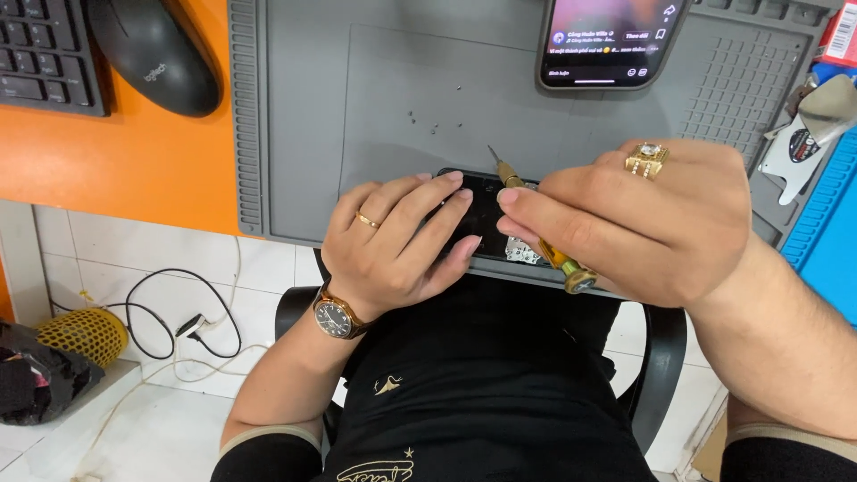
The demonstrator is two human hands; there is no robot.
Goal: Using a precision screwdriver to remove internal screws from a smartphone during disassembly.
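An opened black phone (486,214) lies at the near edge of a grey work mat (384,98), its inner metal parts showing by the lower right. My left hand (397,236), with a gold ring and a wristwatch, rests on the phone's left part and holds it down. My right hand (643,219), wearing a large gold ring, grips a small yellow-handled screwdriver (544,241). The screwdriver's thin tip points up and away over the phone's top edge.
A second phone (607,40) with a lit screen lies at the mat's far side. Several tiny screws (428,118) sit on the mat. A black mouse (156,54) and keyboard (45,49) are on the orange desk at left. Tools and a blue tray (826,223) lie at right.
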